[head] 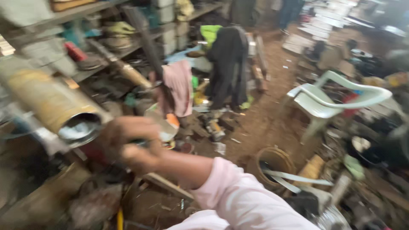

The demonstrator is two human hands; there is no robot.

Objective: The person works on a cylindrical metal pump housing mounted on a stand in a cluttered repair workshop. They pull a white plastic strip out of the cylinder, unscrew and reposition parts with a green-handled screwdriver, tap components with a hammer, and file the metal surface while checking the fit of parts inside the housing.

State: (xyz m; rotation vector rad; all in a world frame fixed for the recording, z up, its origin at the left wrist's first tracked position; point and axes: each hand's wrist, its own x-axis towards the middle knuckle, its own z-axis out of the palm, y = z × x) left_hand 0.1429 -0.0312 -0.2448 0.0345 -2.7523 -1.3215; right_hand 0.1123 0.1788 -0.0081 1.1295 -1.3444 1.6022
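A right hand, reaching out of a pink sleeve that enters from six o'clock, is seen at about nine o'clock of centre, its fingers curled closed around something dark; motion blur hides exactly what is gripped, though a long dark rod rises from just above the fist toward twelve o'clock and may be the thing held. The left hand is not in view. If the rod is what is gripped, it is judged to be stiff, fairly heavy metal, likely rough rather than slippery, and best taken low on its shaft with a full fist, as the weight would lever against the wrist. Just at nine o'clock of the hand, a yellowish metal pipe lies tilted, its open end facing the camera; it looks rigid and weighty. A pink cloth hangs at one o'clock of the hand, with a dark garment draped beyond it. A white plastic chair stands at three o'clock, well apart. Shelves at eleven o'clock carry boxes and a small red item, but no label or sign can be made out through the blur. A round wire basket sits on the dirt floor at four o'clock.
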